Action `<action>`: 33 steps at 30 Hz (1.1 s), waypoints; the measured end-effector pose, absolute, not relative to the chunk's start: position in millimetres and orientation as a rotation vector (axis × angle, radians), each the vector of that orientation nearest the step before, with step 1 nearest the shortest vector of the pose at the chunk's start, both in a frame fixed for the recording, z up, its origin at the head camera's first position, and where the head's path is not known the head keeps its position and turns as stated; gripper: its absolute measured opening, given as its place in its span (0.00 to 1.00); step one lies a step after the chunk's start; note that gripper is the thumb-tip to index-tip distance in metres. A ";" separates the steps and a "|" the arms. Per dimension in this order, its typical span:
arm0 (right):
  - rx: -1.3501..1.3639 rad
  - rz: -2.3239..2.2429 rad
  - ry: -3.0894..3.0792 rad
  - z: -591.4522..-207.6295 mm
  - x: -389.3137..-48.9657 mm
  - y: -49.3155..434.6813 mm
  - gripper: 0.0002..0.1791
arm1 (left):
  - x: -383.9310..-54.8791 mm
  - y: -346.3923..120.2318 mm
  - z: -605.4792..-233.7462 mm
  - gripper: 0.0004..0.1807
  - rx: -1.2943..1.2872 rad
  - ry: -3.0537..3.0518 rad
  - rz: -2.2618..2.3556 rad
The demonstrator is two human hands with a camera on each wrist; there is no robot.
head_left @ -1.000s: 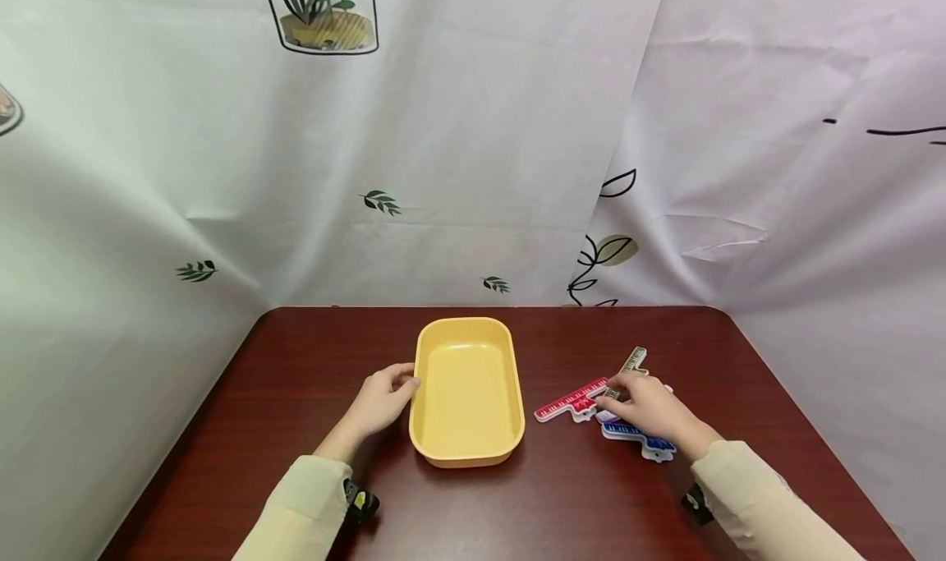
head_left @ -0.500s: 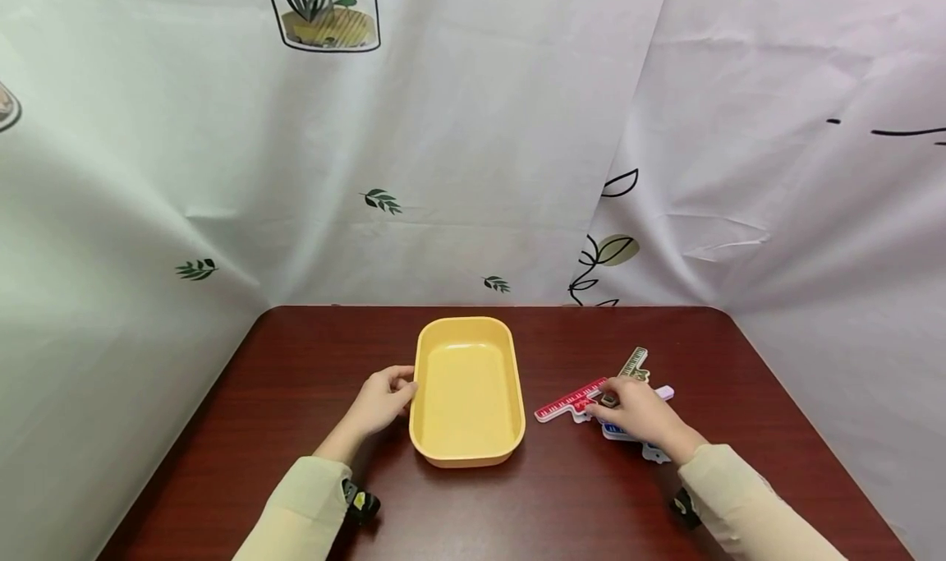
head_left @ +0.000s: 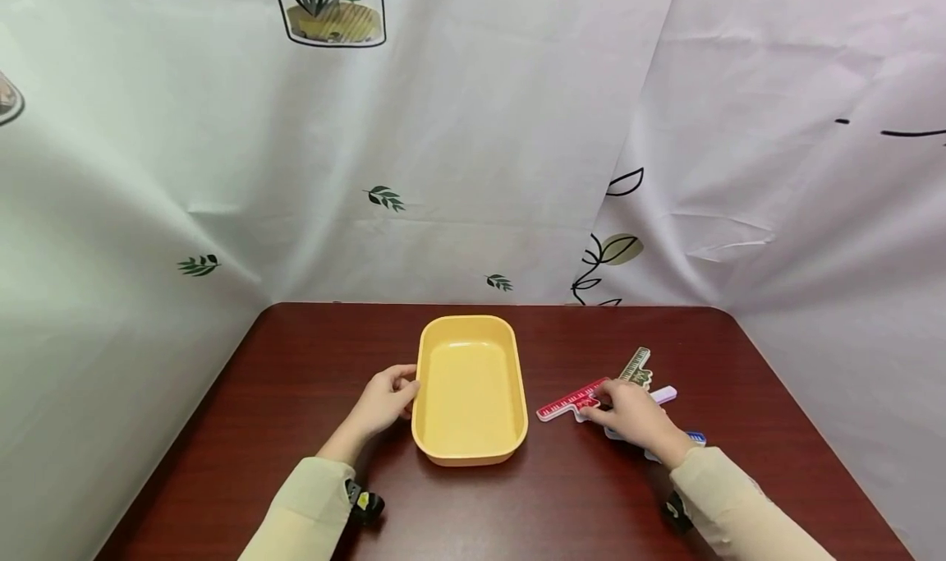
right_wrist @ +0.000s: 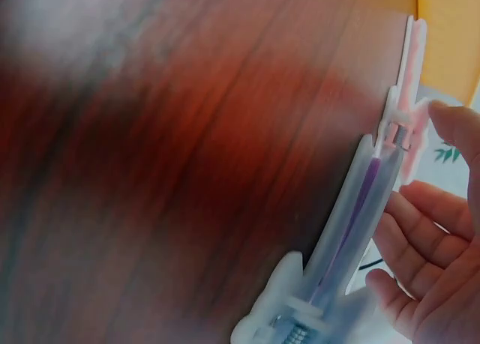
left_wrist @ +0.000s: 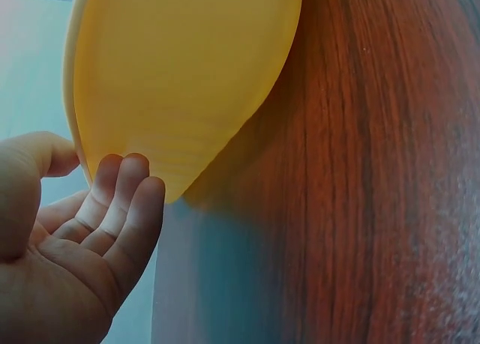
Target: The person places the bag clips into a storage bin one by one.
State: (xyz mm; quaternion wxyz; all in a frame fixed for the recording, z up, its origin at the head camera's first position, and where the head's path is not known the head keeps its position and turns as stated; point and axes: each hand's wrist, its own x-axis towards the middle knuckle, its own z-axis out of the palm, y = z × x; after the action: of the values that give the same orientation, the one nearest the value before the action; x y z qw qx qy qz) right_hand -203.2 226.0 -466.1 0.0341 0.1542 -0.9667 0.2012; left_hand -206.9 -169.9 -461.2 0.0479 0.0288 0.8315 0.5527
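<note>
At its left side, a yellow tray [head_left: 470, 397] is touched by my left hand [head_left: 380, 403]. The left wrist view shows the thumb by the rim and relaxed fingertips against the tray's outer wall [left_wrist: 180, 82]. To the right of the tray lies a red clip [head_left: 563, 403] with a piano-key print. My right hand [head_left: 631, 416] is over the clip pile, its thumb and fingertips at the red clip's right end. In the right wrist view the thumb touches the red clip [right_wrist: 409, 74], fingers loosely spread beside it. A green clip [head_left: 636, 369] and a lilac clip [head_left: 664, 394] show behind the hand.
A blue clip [head_left: 696, 439] lies mostly hidden under the right hand and wrist. The dark red wooden table [head_left: 473, 512] ends at a pale printed cloth [head_left: 473, 134] at the back and sides.
My right hand has slid left over the clips to the red clip's end, uncovering more of the green, lilac and blue clips. The left hand stays at the tray.
</note>
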 end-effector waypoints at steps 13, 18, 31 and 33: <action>0.374 0.666 -2.995 -467.1 -201.6 215.8 0.16 | -204.7 -168.4 -459.4 0.25 0.073 2.524 1.715; 0.343 0.709 -2.983 -466.2 -202.8 212.6 0.16 | -204.1 -167.7 -459.5 0.26 0.065 2.526 1.715; 0.230 0.829 -2.931 -463.4 -205.2 208.8 0.21 | -197.9 -165.1 -450.3 0.35 0.039 2.498 1.741; 0.211 0.834 -2.920 -461.3 -205.4 207.2 0.21 | -192.0 -163.1 -440.0 0.35 0.043 2.497 1.741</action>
State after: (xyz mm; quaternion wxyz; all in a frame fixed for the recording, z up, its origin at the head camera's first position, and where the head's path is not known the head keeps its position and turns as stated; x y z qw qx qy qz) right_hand -205.4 207.2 -461.3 0.0487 0.0694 -0.9581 0.2738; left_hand -192.0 -163.1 -440.0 0.0486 0.0140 0.8192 0.5712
